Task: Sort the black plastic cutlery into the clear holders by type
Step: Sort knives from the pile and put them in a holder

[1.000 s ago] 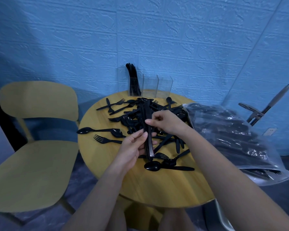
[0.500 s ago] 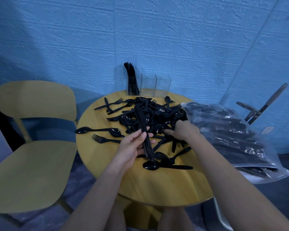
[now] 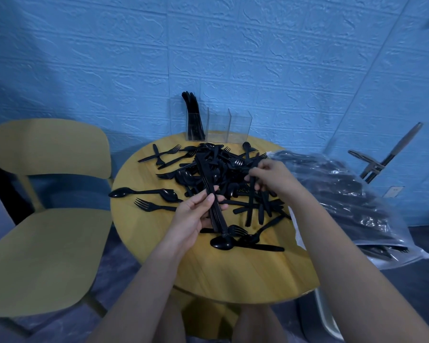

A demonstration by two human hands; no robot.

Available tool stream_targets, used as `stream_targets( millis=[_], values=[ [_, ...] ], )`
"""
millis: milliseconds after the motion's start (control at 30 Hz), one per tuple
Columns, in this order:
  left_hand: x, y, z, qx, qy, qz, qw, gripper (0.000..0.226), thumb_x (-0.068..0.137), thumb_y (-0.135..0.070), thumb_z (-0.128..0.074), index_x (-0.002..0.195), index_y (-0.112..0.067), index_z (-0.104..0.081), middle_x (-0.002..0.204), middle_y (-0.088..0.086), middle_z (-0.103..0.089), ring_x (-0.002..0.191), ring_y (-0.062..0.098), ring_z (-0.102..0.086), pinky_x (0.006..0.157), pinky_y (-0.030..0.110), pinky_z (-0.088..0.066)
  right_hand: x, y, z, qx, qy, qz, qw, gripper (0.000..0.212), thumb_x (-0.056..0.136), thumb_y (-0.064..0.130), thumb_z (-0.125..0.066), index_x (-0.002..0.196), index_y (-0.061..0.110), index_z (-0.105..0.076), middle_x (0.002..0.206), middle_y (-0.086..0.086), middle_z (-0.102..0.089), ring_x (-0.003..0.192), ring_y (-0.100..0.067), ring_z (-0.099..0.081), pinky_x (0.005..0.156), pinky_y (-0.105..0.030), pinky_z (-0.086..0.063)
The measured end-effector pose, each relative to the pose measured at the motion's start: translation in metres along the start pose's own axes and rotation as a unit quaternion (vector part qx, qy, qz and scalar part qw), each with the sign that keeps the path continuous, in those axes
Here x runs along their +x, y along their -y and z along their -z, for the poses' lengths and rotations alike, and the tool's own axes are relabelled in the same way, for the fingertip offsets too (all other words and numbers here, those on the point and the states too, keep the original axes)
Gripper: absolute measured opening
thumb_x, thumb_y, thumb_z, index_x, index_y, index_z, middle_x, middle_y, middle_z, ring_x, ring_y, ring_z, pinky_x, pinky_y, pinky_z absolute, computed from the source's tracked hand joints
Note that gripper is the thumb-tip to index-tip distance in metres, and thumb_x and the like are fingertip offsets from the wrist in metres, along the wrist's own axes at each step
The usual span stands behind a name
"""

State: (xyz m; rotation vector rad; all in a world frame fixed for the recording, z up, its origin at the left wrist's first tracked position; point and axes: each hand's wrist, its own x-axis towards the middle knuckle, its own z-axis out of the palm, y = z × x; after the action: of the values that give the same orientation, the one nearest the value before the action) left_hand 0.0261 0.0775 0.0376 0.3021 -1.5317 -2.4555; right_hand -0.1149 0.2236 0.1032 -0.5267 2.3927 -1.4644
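Note:
A heap of black plastic cutlery [image 3: 228,174] lies on the round wooden table [image 3: 233,273]. My left hand [image 3: 193,216] grips a bundle of black knives [image 3: 209,184], held lengthwise above the heap. My right hand [image 3: 268,175] pinches one black knife [image 3: 251,206] that hangs down over the heap's right side. Three clear holders [image 3: 218,127] stand at the table's far edge; the leftmost one holds several knives [image 3: 192,115], and the other two look empty.
A clear plastic bag [image 3: 344,201] full of black cutlery lies at the table's right. A yellow chair [image 3: 42,219] stands on the left. Loose spoons [image 3: 144,193] and forks [image 3: 154,206] lie on the table's left part. A blue wall stands close behind.
My right hand left the knife bundle, reached into the right side of the heap and now lifts one knife. My left hand kept the bundle, which tilted a little to the left.

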Motion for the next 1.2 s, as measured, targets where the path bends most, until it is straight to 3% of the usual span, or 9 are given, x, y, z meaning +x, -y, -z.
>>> stream_targets(
  millis=[167, 300, 433, 600, 800, 867, 1000, 1100, 1200],
  values=[
    [0.0, 0.0, 0.0, -0.006, -0.005, -0.008, 1.0, 0.024, 0.093, -0.011, -0.052, 0.115, -0.015, -0.062, 0.093, 0.002, -0.073, 0.093, 0.018, -0.07, 0.07, 0.029, -0.058, -0.011, 0.035, -0.004, 0.109, 0.109, 0.051, 0.987, 0.024, 0.083, 0.015, -0.068, 0.073, 0.01, -0.047, 0.07, -0.005, -0.066, 0.051, -0.012, -0.062, 0.049, -0.019, -0.049],
    [-0.001, 0.0, -0.001, -0.005, 0.007, -0.001, 1.0, 0.024, 0.094, -0.011, -0.051, 0.114, -0.012, -0.063, 0.092, 0.002, -0.073, 0.085, 0.014, -0.071, 0.071, 0.028, -0.058, -0.017, 0.046, -0.023, 0.069, 0.154, 0.053, 0.984, 0.023, 0.08, 0.015, -0.072, 0.075, 0.009, -0.05, 0.058, -0.002, -0.063, 0.053, -0.014, -0.065, 0.05, -0.018, -0.051],
    [-0.002, 0.0, -0.003, -0.005, 0.027, 0.002, 1.0, 0.022, 0.095, -0.01, -0.049, 0.111, -0.013, -0.063, 0.095, 0.006, -0.073, 0.087, 0.017, -0.071, 0.066, 0.029, -0.058, -0.017, 0.037, -0.048, 0.012, 0.108, 0.071, 0.992, 0.022, 0.081, 0.009, -0.072, 0.076, 0.009, -0.051, 0.057, -0.002, -0.062, 0.051, -0.012, -0.065, 0.049, -0.019, -0.051],
    [-0.001, 0.001, -0.003, 0.008, 0.026, 0.002, 1.0, 0.021, 0.096, -0.01, -0.047, 0.109, -0.015, -0.063, 0.095, 0.004, -0.072, 0.086, 0.013, -0.07, 0.067, 0.027, -0.058, -0.018, 0.023, -0.058, 0.046, 0.049, 0.077, 0.995, 0.018, 0.082, 0.009, -0.072, 0.081, 0.008, -0.054, 0.058, -0.002, -0.059, 0.049, -0.012, -0.063, 0.048, -0.023, -0.052],
    [-0.001, 0.004, -0.003, 0.011, 0.027, 0.002, 1.0, 0.021, 0.094, -0.007, -0.049, 0.109, -0.011, -0.063, 0.089, 0.002, -0.072, 0.084, 0.016, -0.071, 0.067, 0.027, -0.058, -0.021, 0.01, -0.061, 0.076, 0.037, 0.064, 0.994, 0.017, 0.085, 0.012, -0.069, 0.078, 0.012, -0.053, 0.062, 0.001, -0.056, 0.045, 0.001, -0.051, 0.051, -0.013, -0.044],
    [-0.002, 0.005, -0.003, 0.013, 0.024, 0.002, 1.0, 0.02, 0.094, -0.007, -0.05, 0.107, -0.014, -0.064, 0.086, 0.001, -0.072, 0.08, 0.015, -0.07, 0.066, 0.027, -0.057, -0.022, 0.007, -0.061, 0.028, 0.028, 0.075, 0.996, 0.018, 0.085, 0.018, -0.069, 0.078, 0.016, -0.054, 0.065, 0.004, -0.055, 0.05, 0.003, -0.049, 0.053, -0.01, -0.04],
    [-0.001, 0.005, -0.002, 0.003, 0.011, 0.005, 1.0, 0.021, 0.093, -0.005, -0.051, 0.11, -0.008, -0.063, 0.085, -0.001, -0.073, 0.074, 0.011, -0.069, 0.063, 0.026, -0.057, -0.02, 0.004, -0.043, -0.104, -0.014, 0.092, 0.99, 0.012, 0.087, 0.031, -0.066, 0.083, 0.021, -0.061, 0.081, 0.01, -0.059, 0.076, -0.004, -0.053, 0.071, -0.019, -0.041],
    [0.0, 0.006, 0.0, -0.01, 0.004, 0.01, 1.0, 0.019, 0.092, -0.003, -0.052, 0.105, -0.007, -0.064, 0.09, 0.0, -0.074, 0.074, 0.011, -0.069, 0.063, 0.026, -0.057, -0.014, -0.006, -0.006, -0.257, -0.095, 0.038, 0.961, 0.01, 0.09, 0.023, -0.063, 0.09, 0.012, -0.065, 0.089, 0.0, -0.065, 0.08, -0.015, -0.059, 0.072, -0.027, -0.048],
    [0.0, 0.007, 0.0, -0.003, 0.011, 0.01, 1.0, 0.021, 0.09, -0.005, -0.053, 0.109, -0.007, -0.064, 0.097, 0.001, -0.074, 0.075, 0.01, -0.068, 0.064, 0.026, -0.057, -0.012, -0.02, 0.012, -0.335, -0.047, 0.007, 0.941, 0.007, 0.089, 0.016, -0.065, 0.083, 0.012, -0.065, 0.087, -0.008, -0.069, 0.082, -0.022, -0.065, 0.073, -0.032, -0.054]
  ],
)
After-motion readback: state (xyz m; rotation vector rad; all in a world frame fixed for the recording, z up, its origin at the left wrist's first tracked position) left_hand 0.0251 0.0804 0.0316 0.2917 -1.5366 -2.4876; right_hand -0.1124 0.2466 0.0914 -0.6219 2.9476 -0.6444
